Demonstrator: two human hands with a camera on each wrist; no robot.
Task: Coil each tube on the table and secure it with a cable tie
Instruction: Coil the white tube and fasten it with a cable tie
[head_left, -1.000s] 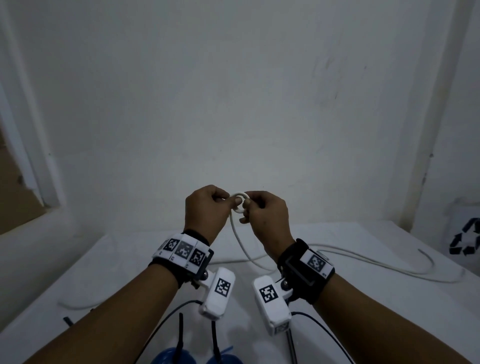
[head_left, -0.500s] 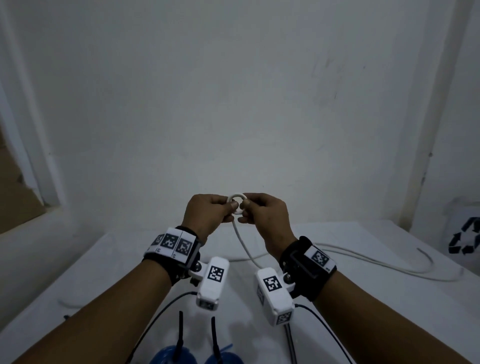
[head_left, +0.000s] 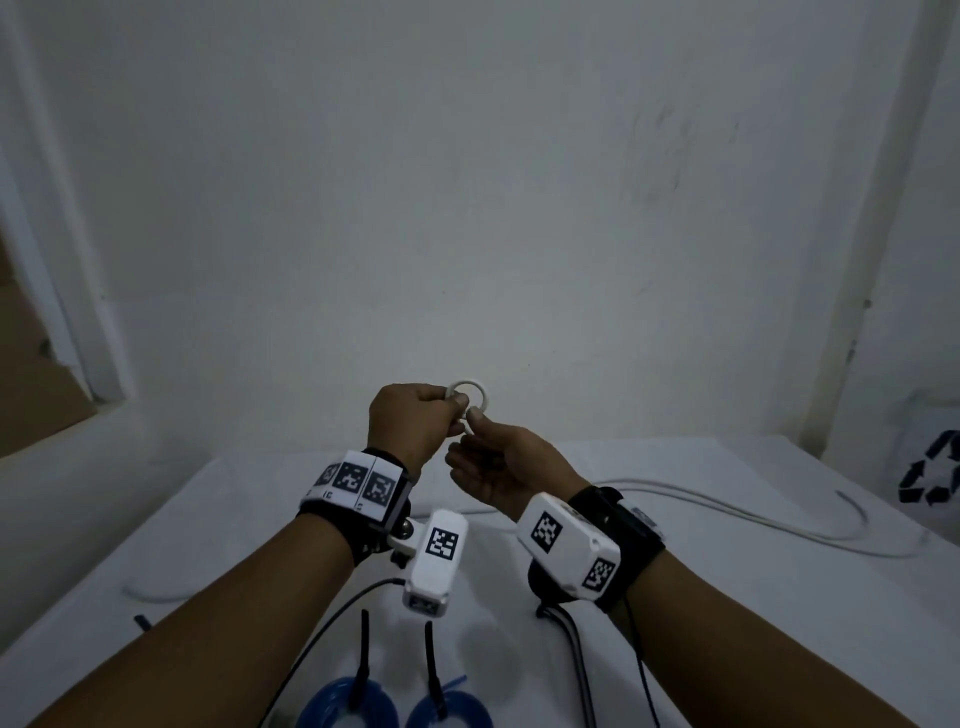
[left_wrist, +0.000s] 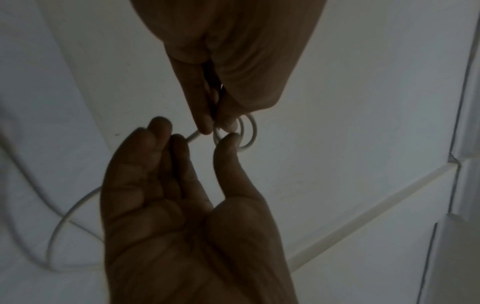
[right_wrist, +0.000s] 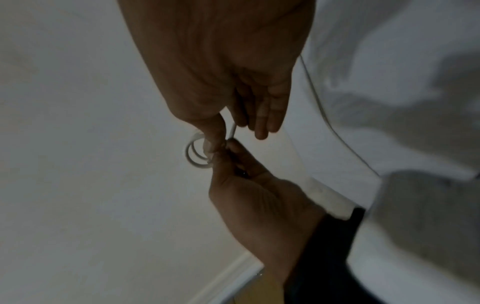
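Fingers of left hand (head_left: 415, 423) pinch white tube coil (head_left: 469, 397); right hand (head_left: 501, 467) thumb touches it, palm spread.

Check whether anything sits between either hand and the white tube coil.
Nothing visible does. The left hand pinches the white tube coil in its fingers, and the right hand has its thumb touching the coil directly.

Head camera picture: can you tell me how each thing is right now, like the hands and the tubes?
White tube: partly coiled into small loops held in the air, the rest trailing loose on the table.
Left hand: pinches the loops.
Right hand: palm up, fingers loosely open, thumb tip on the loops.
Blue tubes: two coils, each with a black tie around it, lying on the table.
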